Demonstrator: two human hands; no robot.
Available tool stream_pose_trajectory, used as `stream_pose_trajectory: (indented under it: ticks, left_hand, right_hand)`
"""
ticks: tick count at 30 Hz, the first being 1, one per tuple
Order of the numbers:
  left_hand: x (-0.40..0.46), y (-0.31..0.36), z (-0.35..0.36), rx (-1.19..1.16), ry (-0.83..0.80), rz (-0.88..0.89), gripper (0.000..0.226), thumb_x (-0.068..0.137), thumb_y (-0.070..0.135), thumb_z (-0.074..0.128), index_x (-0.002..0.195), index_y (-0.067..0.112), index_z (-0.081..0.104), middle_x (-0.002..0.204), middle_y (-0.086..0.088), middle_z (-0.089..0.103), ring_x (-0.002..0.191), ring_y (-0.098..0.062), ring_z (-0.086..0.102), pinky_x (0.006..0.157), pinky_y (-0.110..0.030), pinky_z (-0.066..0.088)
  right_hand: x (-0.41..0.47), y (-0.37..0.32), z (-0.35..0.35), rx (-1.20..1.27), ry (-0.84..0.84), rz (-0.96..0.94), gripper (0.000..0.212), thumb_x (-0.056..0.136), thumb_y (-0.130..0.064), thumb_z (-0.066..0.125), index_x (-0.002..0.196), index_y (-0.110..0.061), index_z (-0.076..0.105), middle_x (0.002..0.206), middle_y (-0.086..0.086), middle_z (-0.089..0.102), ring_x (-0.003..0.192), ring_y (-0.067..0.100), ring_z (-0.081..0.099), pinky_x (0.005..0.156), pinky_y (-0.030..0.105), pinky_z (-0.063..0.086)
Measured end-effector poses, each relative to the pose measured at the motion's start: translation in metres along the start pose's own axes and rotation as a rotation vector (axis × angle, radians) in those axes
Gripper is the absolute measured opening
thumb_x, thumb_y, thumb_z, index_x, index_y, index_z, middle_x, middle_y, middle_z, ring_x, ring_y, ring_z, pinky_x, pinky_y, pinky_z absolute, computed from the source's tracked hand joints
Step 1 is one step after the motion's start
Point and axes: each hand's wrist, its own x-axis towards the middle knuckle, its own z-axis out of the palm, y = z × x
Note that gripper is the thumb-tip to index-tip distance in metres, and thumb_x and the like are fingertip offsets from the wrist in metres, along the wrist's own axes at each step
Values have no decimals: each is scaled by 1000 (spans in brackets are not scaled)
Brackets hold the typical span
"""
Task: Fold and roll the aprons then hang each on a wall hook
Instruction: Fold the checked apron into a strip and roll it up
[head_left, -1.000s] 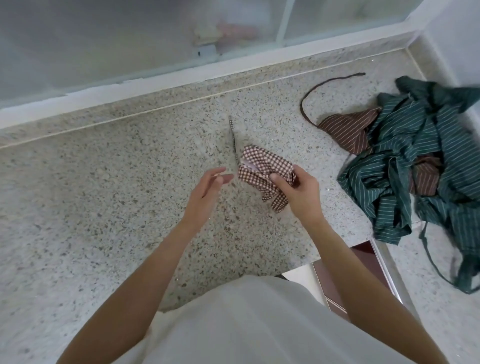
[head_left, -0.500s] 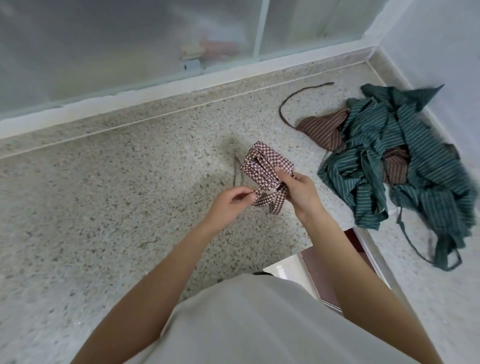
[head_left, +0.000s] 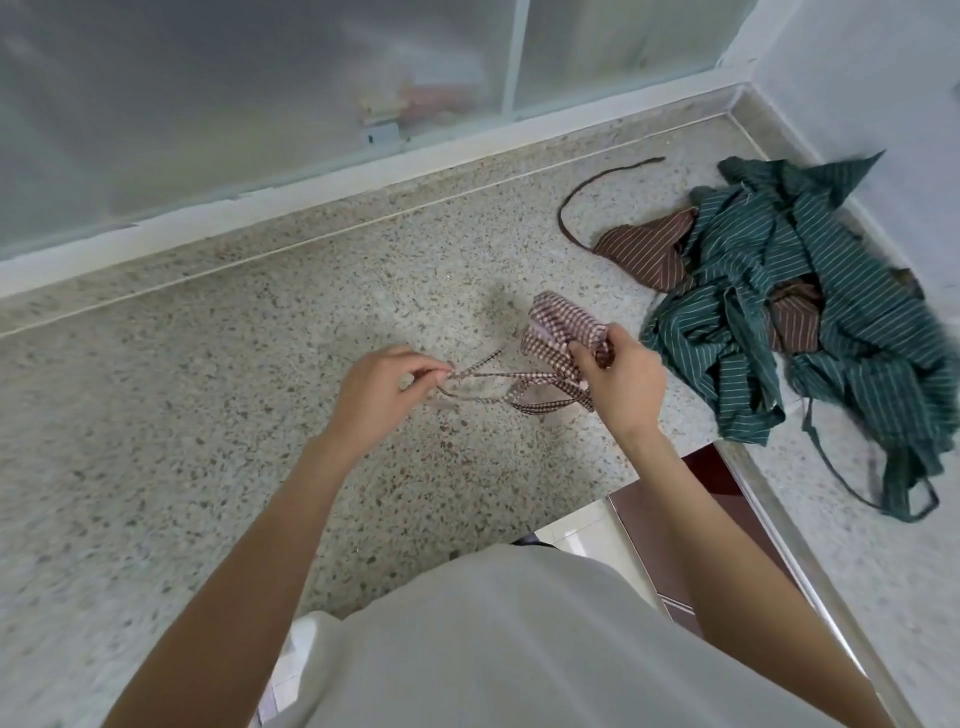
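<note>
Centrally, right hand clamps the rolled checked apron above the speckled counter; left hand, fingers curled, pinches the apron's tie strap. Versus half a second ago, the left hand has drawn leftward, pulling the strap out taut. Green striped apron and brown striped apron lie heaped at right of frame.
</note>
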Motion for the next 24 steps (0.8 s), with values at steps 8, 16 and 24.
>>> stream_pose_trajectory:
  ticks: [8,16,24]
  left_hand:
    - [38,25,-19,-89,-42,111,19,84,32,62,100,26,70,93,22,61,87,8,54,91,-27,39]
    - [11,31,13,-516,-258,-253,9,89,4,56,87,6,65,78,-3,63,66,4,56,64,-15,43]
    - [4,30,30,-564,-106,-194,30,97,25,45,125,27,54,131,16,54,122,3,46,103,-18,36]
  right_hand:
    - [-5,-19,-8,439,-828,-599,32,83,-33,64,107,-12,67,106,-1,66,97,11,61,82,30,51]
    - [-3,-42,-16,1162,-700,-17,50,78,-43,68,112,-9,57,111,-3,66,105,16,60,88,27,48]
    - [6,-42,-15,1232,-436,269,40,76,-35,69,107,-10,63,111,10,68,106,25,62,103,45,42]
